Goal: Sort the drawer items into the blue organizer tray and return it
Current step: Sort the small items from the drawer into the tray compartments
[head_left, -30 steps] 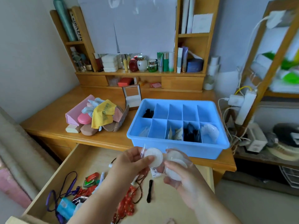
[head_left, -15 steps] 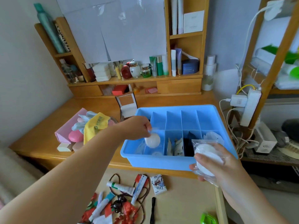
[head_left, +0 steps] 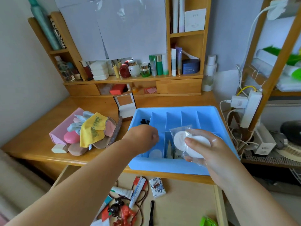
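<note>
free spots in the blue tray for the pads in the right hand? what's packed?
Back row of the blue organizer tray: the four cells right of the black clip look bare. Front row is crowded: a white pad under the left hand, packets beside it; cells behind the right hand and its bagged pads are hidden.

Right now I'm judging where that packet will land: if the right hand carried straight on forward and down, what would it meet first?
Probably the blue organizer tray: the right hand, gripping the clear packet of white pads, hovers over its front compartments. Depth is unclear.
</note>
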`<action>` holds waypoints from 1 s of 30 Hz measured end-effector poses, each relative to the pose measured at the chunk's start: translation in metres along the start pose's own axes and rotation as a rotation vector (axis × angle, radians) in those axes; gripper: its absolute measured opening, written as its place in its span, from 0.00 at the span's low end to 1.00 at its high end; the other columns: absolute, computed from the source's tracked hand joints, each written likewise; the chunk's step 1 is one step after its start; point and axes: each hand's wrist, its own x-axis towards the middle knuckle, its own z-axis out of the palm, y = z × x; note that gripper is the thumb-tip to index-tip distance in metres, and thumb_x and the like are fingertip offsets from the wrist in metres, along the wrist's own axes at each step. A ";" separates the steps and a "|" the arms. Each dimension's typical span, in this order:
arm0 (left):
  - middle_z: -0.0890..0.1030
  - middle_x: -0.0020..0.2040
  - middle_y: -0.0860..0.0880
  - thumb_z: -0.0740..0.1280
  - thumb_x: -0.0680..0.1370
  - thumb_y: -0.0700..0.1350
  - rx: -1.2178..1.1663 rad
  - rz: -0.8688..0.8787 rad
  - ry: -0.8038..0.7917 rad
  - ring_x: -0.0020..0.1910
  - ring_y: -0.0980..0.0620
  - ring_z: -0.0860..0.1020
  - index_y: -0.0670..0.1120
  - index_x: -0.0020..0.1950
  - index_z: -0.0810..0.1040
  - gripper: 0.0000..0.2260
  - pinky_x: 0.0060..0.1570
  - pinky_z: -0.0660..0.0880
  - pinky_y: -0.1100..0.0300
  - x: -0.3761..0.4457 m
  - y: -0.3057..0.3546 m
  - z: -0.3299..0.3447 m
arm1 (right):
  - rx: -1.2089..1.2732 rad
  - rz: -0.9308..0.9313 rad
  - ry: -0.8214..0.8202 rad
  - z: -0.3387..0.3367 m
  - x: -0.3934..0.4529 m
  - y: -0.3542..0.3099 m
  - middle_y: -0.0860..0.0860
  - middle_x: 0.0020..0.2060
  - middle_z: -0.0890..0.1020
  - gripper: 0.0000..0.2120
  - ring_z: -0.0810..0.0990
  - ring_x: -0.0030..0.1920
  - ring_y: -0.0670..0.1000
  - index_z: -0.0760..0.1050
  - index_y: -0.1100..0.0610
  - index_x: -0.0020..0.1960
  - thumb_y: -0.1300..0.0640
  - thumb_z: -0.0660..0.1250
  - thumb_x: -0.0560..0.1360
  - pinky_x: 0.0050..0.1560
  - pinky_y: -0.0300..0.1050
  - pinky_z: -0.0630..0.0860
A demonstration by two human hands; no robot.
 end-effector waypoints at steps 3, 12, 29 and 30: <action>0.83 0.41 0.49 0.56 0.82 0.54 -0.981 -0.060 -0.046 0.34 0.51 0.77 0.48 0.49 0.81 0.17 0.36 0.76 0.62 -0.019 0.007 -0.016 | -0.018 0.004 -0.006 0.011 0.013 0.004 0.43 0.37 0.84 0.11 0.84 0.39 0.46 0.80 0.51 0.51 0.61 0.73 0.70 0.35 0.43 0.81; 0.81 0.35 0.54 0.69 0.75 0.43 -0.567 -0.077 0.297 0.28 0.59 0.74 0.55 0.42 0.79 0.05 0.27 0.72 0.67 -0.013 -0.019 -0.026 | -0.292 -0.038 0.114 0.019 0.036 0.023 0.43 0.51 0.79 0.14 0.78 0.55 0.50 0.72 0.45 0.51 0.49 0.74 0.70 0.53 0.48 0.75; 0.76 0.53 0.50 0.63 0.79 0.49 0.131 0.043 0.237 0.52 0.50 0.74 0.52 0.56 0.79 0.09 0.52 0.71 0.58 0.002 0.003 0.005 | 0.041 0.064 -0.011 0.015 0.037 0.012 0.50 0.51 0.76 0.12 0.78 0.49 0.51 0.77 0.53 0.56 0.64 0.67 0.75 0.35 0.38 0.80; 0.79 0.50 0.50 0.60 0.80 0.51 -0.197 -0.011 0.270 0.48 0.51 0.76 0.51 0.53 0.80 0.10 0.47 0.73 0.59 -0.002 0.006 0.001 | 0.036 0.057 0.000 0.016 0.037 0.013 0.50 0.50 0.76 0.11 0.78 0.48 0.51 0.77 0.53 0.55 0.64 0.67 0.75 0.35 0.38 0.80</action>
